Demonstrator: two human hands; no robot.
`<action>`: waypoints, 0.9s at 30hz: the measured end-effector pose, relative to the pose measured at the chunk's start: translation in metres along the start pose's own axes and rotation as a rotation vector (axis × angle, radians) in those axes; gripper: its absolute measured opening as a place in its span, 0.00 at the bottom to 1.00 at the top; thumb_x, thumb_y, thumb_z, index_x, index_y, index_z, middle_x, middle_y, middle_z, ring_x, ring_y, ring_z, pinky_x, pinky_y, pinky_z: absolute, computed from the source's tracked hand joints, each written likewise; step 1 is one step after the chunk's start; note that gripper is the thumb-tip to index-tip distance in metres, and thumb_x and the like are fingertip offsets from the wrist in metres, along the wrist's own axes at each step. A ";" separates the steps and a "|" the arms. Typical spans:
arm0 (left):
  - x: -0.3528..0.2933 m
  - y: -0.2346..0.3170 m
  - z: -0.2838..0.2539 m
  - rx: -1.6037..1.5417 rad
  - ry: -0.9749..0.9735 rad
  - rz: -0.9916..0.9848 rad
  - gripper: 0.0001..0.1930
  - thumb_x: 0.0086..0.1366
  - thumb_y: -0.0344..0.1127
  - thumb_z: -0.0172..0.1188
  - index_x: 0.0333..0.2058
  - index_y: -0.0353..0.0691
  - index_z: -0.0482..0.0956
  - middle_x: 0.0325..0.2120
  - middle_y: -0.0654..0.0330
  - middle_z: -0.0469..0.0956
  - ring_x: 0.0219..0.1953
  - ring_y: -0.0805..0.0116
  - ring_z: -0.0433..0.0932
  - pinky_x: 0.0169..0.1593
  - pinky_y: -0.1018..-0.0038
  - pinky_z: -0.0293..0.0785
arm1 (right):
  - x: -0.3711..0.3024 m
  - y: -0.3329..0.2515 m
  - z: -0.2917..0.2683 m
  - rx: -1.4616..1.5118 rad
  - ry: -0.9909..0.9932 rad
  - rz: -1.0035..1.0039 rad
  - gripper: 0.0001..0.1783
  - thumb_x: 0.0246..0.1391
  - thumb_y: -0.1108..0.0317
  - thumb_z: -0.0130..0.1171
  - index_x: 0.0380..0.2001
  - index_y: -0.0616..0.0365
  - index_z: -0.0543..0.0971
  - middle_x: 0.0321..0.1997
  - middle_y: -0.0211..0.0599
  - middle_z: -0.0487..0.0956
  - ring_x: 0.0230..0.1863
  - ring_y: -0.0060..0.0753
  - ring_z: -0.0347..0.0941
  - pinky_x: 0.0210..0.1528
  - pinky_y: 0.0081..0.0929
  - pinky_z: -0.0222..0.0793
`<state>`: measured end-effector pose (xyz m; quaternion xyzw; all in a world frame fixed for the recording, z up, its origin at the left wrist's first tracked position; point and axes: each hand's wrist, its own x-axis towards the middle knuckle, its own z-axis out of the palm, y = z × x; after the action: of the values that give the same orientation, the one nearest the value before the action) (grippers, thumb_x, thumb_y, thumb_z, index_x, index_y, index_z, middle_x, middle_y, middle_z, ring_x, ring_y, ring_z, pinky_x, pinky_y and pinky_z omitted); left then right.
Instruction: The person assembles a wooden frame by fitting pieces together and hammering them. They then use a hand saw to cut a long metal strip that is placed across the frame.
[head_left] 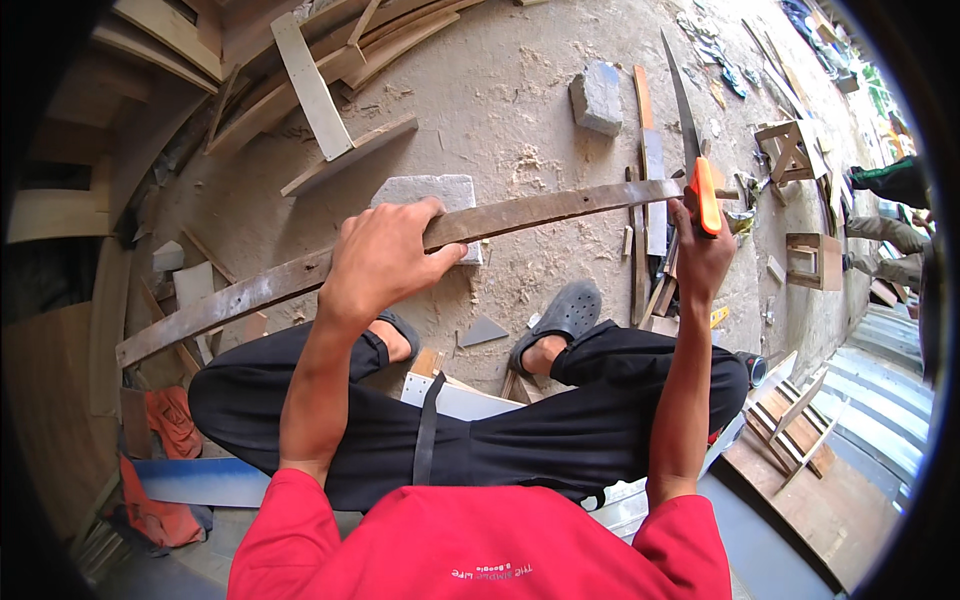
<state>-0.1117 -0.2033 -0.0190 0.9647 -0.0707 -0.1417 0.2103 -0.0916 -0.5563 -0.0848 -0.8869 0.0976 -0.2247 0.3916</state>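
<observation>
Sawdust-strewn concrete floor [520, 90] of an outdoor workshop, littered with wood offcuts, seen from above a seated person in a red shirt and black trousers. Left hand [380, 255]: fingers closed over a long, dark, weathered plank [540, 208], pressing it where it crosses a grey stone block [425, 190]; the plank runs from lower left to upper right across both knees. Right hand [700, 255]: fingers wrapped tightly round the orange handle of a handsaw [690, 130], whose blade points away from the person and meets the plank's right end. Grey clogs [570, 310] rest on the floor below. Second grey block [597, 97] lies farther off; small wooden frames [790, 150] stand at right.
</observation>
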 end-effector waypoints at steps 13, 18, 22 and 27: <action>0.070 -0.057 0.061 -0.209 -0.064 0.086 0.18 0.48 0.38 0.66 0.36 0.34 0.79 0.27 0.46 0.79 0.31 0.48 0.79 0.37 0.63 0.73 | -0.004 0.006 0.047 -0.022 -0.154 0.120 0.19 0.50 0.64 0.69 0.44 0.62 0.80 0.26 0.26 0.76 0.28 0.17 0.69 0.34 0.18 0.67; 0.121 -0.098 0.148 -0.278 0.049 0.204 0.17 0.50 0.37 0.65 0.38 0.33 0.78 0.34 0.48 0.79 0.38 0.50 0.78 0.44 0.63 0.72 | -0.006 0.011 0.063 -0.065 -0.187 0.129 0.20 0.49 0.64 0.70 0.44 0.62 0.80 0.24 0.27 0.75 0.26 0.16 0.68 0.32 0.18 0.66; 0.147 -0.109 0.214 -0.331 0.196 0.303 0.17 0.52 0.35 0.65 0.40 0.34 0.77 0.40 0.49 0.77 0.46 0.49 0.75 0.50 0.62 0.69 | -0.016 0.027 0.073 -0.102 -0.209 0.159 0.18 0.49 0.63 0.70 0.41 0.61 0.80 0.22 0.31 0.77 0.24 0.18 0.70 0.30 0.21 0.68; 0.176 -0.097 0.249 -0.315 0.293 0.239 0.21 0.52 0.34 0.66 0.44 0.37 0.73 0.41 0.51 0.73 0.48 0.50 0.71 0.52 0.61 0.68 | -0.026 0.036 0.079 -0.166 -0.230 0.147 0.17 0.49 0.62 0.69 0.37 0.63 0.78 0.21 0.44 0.78 0.22 0.29 0.75 0.29 0.28 0.70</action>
<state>-0.0128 -0.2458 -0.3201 0.9150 -0.1302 0.0164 0.3814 -0.0770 -0.5193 -0.1666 -0.9266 0.1349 -0.0839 0.3410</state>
